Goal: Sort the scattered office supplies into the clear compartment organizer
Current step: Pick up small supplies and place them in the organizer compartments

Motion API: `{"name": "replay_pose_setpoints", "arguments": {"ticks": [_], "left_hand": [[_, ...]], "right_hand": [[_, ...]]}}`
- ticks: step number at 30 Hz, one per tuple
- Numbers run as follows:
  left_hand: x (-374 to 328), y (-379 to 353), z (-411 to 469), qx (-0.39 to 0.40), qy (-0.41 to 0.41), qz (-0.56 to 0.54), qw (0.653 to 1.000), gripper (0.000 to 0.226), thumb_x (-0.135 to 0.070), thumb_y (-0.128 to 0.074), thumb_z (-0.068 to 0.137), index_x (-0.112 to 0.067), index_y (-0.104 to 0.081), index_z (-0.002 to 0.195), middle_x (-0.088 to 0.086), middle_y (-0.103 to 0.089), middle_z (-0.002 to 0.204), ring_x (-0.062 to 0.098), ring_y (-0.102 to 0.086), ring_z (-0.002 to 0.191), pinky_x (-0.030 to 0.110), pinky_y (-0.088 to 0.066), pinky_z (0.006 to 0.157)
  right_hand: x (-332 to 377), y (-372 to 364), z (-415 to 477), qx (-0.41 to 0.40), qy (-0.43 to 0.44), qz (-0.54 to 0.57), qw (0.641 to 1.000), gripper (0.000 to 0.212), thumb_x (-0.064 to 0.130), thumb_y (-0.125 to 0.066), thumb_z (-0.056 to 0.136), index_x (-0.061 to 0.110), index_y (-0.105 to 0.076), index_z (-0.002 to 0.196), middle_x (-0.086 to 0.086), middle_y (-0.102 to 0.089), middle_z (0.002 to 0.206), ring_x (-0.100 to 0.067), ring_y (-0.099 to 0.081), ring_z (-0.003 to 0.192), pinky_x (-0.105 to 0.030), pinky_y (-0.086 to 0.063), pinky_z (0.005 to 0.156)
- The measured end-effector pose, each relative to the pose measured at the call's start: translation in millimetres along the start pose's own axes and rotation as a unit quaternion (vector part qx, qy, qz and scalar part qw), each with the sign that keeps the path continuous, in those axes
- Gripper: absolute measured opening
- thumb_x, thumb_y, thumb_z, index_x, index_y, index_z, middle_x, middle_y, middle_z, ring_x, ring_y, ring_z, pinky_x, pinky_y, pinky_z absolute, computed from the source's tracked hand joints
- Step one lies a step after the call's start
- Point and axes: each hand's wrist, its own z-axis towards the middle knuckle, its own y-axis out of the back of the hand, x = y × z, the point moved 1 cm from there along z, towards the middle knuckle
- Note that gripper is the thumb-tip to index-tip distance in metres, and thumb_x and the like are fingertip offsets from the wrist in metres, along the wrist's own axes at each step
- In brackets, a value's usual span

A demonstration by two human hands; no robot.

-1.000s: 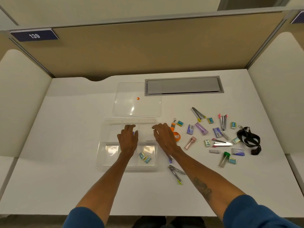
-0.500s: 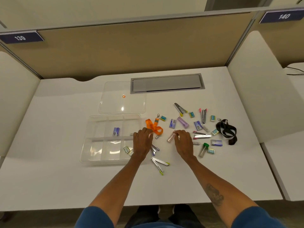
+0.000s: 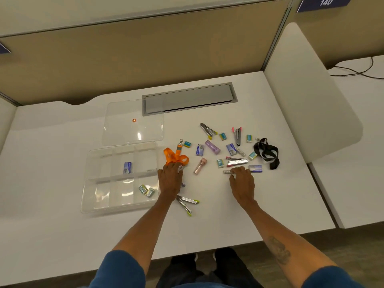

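Left hand (image 3: 169,179) touches orange lanyard (image 3: 175,157), right hand (image 3: 242,182) touches grey stick (image 3: 227,172); grips unclear

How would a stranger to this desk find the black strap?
Start at the grey hatch set into the white desk, then look to the small supplies in front of it. The black strap lies at their far right edge, the only dark looped thing there; the other strap is orange.

white desk (image 3: 62,235) | clear organizer (image 3: 99,192) left of left hand (image 3: 169,180) | orange lanyard (image 3: 175,157) at its fingertips | clear lid (image 3: 124,134) beyond left hand | black lanyard (image 3: 267,151) beyond-right of right hand (image 3: 242,183)
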Motion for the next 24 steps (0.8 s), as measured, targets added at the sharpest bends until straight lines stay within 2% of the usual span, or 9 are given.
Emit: {"name": "replay_pose_setpoints", "arguments": {"ticks": [3, 6, 12, 16, 21, 24], "left_hand": [[-3, -3, 7, 0.011, 0.010, 0.011, 1.000, 0.025, -0.028, -0.057, 0.093, -0.019, -0.061, 0.116, 0.005, -0.066, 0.117, 0.028, -0.057, 0.108, 0.040, -0.038, 0.090], [-8, -6, 13, 0.017, 0.018, 0.005, 1.000, 0.021, -0.026, -0.062, 0.090, -0.016, -0.060, 0.108, 0.007, -0.067, 0.109, 0.029, -0.058, 0.103, 0.039, -0.038, 0.087], [-8, -15, 19, 0.039, 0.047, -0.008, 0.998, 0.020, -0.023, -0.063, 0.089, -0.013, -0.059, 0.106, 0.009, -0.067, 0.109, 0.030, -0.057, 0.106, 0.040, -0.039, 0.088], [-10, -15, 15, 0.054, 0.059, -0.023, 0.997, 0.015, -0.016, -0.059, 0.087, -0.014, -0.060, 0.103, 0.007, -0.066, 0.107, 0.028, -0.055, 0.107, 0.038, -0.038, 0.086], [-7, 7, 6, 0.083, -0.003, -0.059, 0.995, 0.021, -0.024, -0.064, 0.086, -0.018, -0.064, 0.106, 0.005, -0.065, 0.107, 0.024, -0.057, 0.101, 0.036, -0.047, 0.085], [2, 26, 6, 0.058, -0.016, -0.083, 0.995, 0.024, -0.028, -0.066, 0.085, -0.020, -0.064, 0.108, 0.001, -0.065, 0.106, 0.021, -0.054, 0.101, 0.034, -0.047, 0.080]], "right_hand": [[-2, -4, 2, 0.000, 0.041, -0.023, 0.999, 0.025, 0.006, -0.072, 0.076, 0.011, -0.067, 0.101, -0.009, -0.067, 0.095, -0.028, -0.060, 0.084, -0.041, -0.051, 0.065], [-1, -6, 7, -0.010, 0.074, -0.027, 0.997, 0.035, 0.005, -0.075, 0.073, 0.008, -0.065, 0.106, -0.012, -0.068, 0.101, -0.029, -0.063, 0.087, -0.041, -0.054, 0.070], [0, -17, 19, 0.046, 0.084, -0.097, 0.991, 0.034, 0.007, -0.074, 0.075, 0.007, -0.063, 0.107, -0.013, -0.066, 0.100, -0.028, -0.062, 0.089, -0.038, -0.052, 0.067], [-1, -18, 17, 0.040, 0.097, -0.113, 0.988, 0.028, 0.011, -0.075, 0.077, 0.007, -0.065, 0.102, -0.013, -0.067, 0.097, -0.027, -0.062, 0.086, -0.038, -0.050, 0.065], [21, -13, 14, 0.001, 0.149, -0.063, 0.987, 0.015, 0.019, -0.067, 0.084, 0.012, -0.065, 0.098, -0.006, -0.067, 0.090, -0.023, -0.061, 0.081, -0.035, -0.048, 0.065], [54, -14, 20, -0.003, 0.182, -0.008, 0.983, 0.015, 0.019, -0.065, 0.086, 0.012, -0.065, 0.099, -0.005, -0.066, 0.088, -0.022, -0.060, 0.080, -0.033, -0.047, 0.068]]}}
